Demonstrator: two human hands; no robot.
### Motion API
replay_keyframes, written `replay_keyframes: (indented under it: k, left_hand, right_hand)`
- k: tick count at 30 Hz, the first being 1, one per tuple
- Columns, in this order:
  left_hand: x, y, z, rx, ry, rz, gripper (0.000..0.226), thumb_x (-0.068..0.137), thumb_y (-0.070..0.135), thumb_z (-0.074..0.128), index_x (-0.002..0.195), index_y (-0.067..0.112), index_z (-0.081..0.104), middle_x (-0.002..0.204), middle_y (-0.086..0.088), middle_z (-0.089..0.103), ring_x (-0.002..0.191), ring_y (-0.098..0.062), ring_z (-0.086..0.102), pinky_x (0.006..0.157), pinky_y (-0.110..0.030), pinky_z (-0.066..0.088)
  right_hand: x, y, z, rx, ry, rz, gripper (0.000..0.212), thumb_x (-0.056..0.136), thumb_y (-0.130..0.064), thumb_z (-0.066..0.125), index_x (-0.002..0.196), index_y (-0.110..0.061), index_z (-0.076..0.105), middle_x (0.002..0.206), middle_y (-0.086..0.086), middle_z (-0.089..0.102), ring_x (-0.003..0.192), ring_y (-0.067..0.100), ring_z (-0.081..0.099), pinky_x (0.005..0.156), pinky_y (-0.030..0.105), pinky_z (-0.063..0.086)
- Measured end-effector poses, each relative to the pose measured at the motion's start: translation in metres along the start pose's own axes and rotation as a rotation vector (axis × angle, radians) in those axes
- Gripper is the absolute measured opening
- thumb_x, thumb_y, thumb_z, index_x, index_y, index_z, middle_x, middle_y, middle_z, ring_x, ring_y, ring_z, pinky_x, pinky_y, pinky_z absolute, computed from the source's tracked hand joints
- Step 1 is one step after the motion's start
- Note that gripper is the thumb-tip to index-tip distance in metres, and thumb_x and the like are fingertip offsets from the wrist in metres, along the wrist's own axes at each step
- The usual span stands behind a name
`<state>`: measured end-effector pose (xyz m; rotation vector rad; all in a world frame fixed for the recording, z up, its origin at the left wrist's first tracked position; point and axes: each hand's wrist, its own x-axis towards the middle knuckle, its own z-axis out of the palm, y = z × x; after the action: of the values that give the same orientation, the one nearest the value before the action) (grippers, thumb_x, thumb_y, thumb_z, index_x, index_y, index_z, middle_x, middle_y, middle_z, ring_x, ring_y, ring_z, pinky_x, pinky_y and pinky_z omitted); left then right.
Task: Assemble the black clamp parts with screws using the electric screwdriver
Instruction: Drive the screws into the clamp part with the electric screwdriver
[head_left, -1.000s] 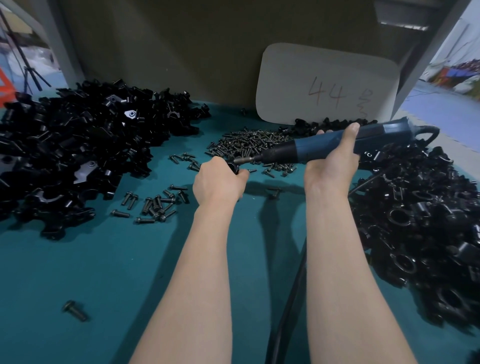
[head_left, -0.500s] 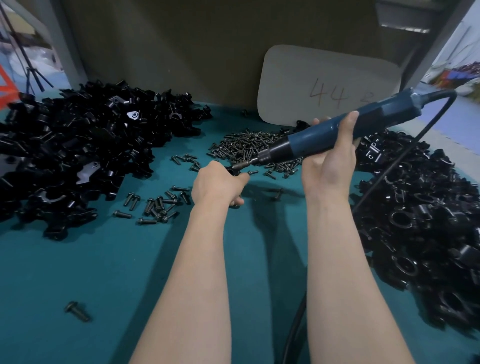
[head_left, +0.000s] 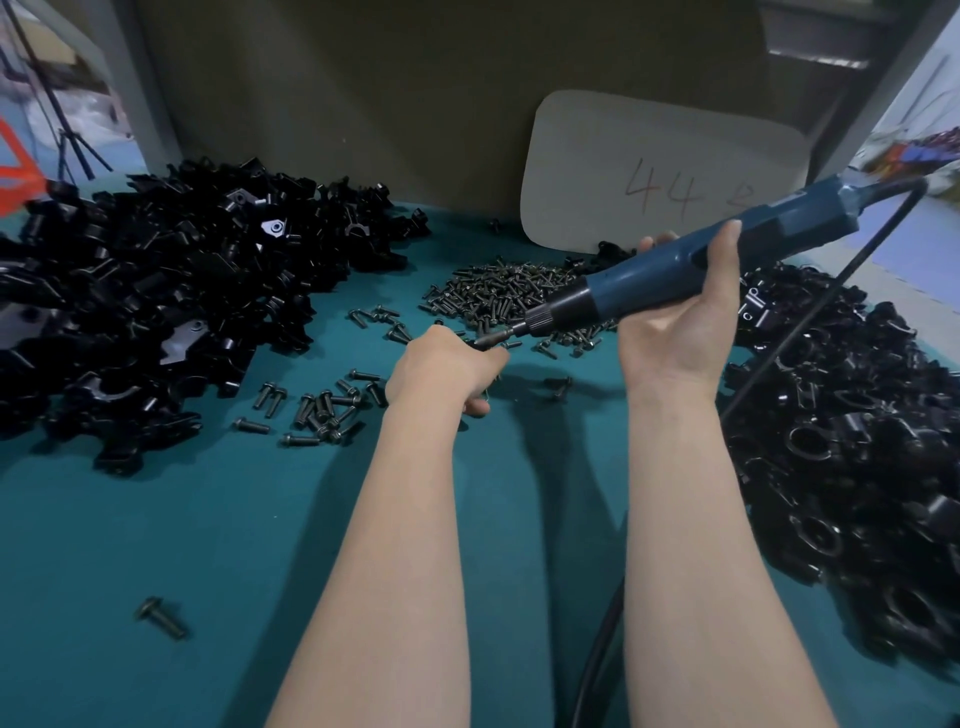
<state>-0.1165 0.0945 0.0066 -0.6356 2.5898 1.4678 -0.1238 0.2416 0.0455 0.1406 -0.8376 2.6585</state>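
Two bare forearms, no sleeves, gloves.

only readable thing is "44" handwritten in red on the pale board (head_left: 660, 171), next mark is cut off

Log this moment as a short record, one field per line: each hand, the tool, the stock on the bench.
left hand: closed around a small black part, mostly hidden in the fist
right hand: gripping the electric screwdriver
tool tip: angled down-left, meeting the part at the left fist
cable: runs from the tool's rear down past the right arm
left pile: black clamp parts
right pile: black clamp parts
screw heap: centre back, loose screws scattered nearer
surface: teal bench mat
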Motion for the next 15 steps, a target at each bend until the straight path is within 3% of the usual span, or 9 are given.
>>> replay_keyframes:
  k: [6, 10, 15]
  left_hand:
    - [0.0019, 0.0001, 0.0003, -0.017, -0.017, 0.003, 0.021, 0.083, 0.033, 0.059, 0.083, 0.013, 0.055, 0.054, -0.001, 0.066, 0.069, -0.019, 0.074, 0.068, -0.028, 0.049]
    - [0.0019, -0.0004, 0.0006, -0.002, -0.020, 0.010, 0.021, 0.083, 0.034, 0.058, 0.081, 0.014, 0.053, 0.046, 0.000, 0.063, 0.066, -0.017, 0.073, 0.064, -0.025, 0.047]
    - [0.0027, -0.0023, -0.0020, -0.049, -0.063, -0.033, 0.023, 0.082, 0.034, 0.055, 0.078, 0.012, 0.051, 0.051, -0.003, 0.067, 0.045, -0.011, 0.061, 0.058, -0.021, 0.042]
  right_hand:
    - [-0.0019, -0.0043, 0.0016, 0.001, -0.022, 0.002, 0.021, 0.093, -0.030, 0.058, 0.110, -0.017, 0.053, 0.085, 0.003, 0.058, 0.079, 0.016, 0.062, 0.081, 0.028, 0.052]
    - [-0.0030, -0.0061, 0.0045, 0.011, -0.043, -0.004, 0.022, 0.093, -0.028, 0.057, 0.110, -0.015, 0.052, 0.081, 0.001, 0.060, 0.076, 0.015, 0.062, 0.079, 0.028, 0.052]
    - [-0.0029, -0.0107, 0.0045, 0.046, -0.033, -0.023, 0.028, 0.093, -0.027, 0.057, 0.116, -0.013, 0.049, 0.085, 0.002, 0.059, 0.079, 0.015, 0.061, 0.081, 0.029, 0.052]
